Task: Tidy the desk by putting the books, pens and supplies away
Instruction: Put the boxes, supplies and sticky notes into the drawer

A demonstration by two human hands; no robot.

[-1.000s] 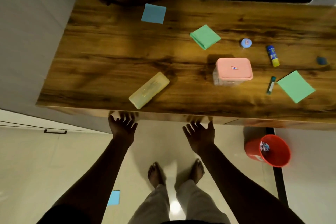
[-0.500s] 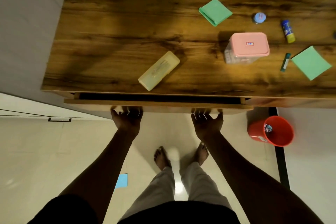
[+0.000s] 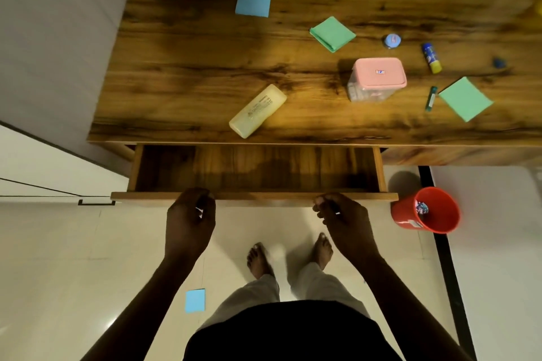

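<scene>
Wooden drawer stood open at the counter's 6 o'clock; left hand and right hand curled at its front, grip unclear. Next, probably, the yellow case, at 12 o'clock beyond it, wanted lifting in.

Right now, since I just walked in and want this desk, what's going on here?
A person stands at the wooden desk with its drawer open and seemingly empty. The left hand and right hand are at its front panel, fingers curled; a grip is unclear. The yellow pencil case, pink-lidded box, glue stick and pen lie on the desktop.
</scene>
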